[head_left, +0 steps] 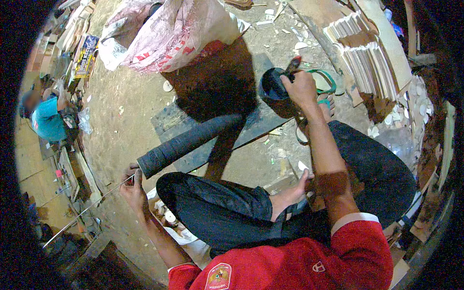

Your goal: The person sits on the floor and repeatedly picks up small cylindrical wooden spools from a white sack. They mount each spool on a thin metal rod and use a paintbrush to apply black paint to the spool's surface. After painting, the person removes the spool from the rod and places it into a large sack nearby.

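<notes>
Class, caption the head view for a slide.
Left hand holds a thin rod beside a black cylinder; right hand at a black pot.

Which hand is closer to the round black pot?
Right. The right hand is at the rim of the black pot; the left hand is well to its left, pinching a thin rod by the dark roll.

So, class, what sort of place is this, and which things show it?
Probably a rough workshop, perhaps for woodwork: thin pale slats are stacked at the right, pale scraps litter the ground, and a long dark cylinder is beside the left hand.
</notes>
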The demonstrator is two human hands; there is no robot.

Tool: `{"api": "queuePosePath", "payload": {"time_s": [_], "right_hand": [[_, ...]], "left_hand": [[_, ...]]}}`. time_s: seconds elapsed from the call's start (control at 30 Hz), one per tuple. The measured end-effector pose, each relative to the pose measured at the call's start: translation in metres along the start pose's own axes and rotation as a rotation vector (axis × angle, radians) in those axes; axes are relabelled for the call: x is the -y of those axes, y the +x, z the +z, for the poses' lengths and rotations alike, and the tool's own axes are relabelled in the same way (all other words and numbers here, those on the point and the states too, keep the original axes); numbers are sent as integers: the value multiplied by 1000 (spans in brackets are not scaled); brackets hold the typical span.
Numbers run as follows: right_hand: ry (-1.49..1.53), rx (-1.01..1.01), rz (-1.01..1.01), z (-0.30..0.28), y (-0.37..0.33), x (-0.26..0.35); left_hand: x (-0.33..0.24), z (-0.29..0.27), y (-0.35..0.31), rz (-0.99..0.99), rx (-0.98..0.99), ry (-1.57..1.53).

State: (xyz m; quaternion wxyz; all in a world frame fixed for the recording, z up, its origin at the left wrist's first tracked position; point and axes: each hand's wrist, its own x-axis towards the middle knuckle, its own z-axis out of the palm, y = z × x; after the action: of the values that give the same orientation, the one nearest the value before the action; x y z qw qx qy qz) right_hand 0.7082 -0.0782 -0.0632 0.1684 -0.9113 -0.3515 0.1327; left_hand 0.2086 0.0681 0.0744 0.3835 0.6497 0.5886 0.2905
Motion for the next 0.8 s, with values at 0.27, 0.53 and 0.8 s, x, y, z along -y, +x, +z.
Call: {"api": "queuePosePath", "payload": {"time_s": [0.27,0.53,0.8], "right_hand": [[21,90,-8,24,0,6],[86,-55,82,2,-3,-1],[654,114,-51,-21,-33,48]], "left_hand": [[-10,4,1,-1,0,-24],[-25,9,2,-11,-3,57],[-36,24,0,24,-34,-18]]}}
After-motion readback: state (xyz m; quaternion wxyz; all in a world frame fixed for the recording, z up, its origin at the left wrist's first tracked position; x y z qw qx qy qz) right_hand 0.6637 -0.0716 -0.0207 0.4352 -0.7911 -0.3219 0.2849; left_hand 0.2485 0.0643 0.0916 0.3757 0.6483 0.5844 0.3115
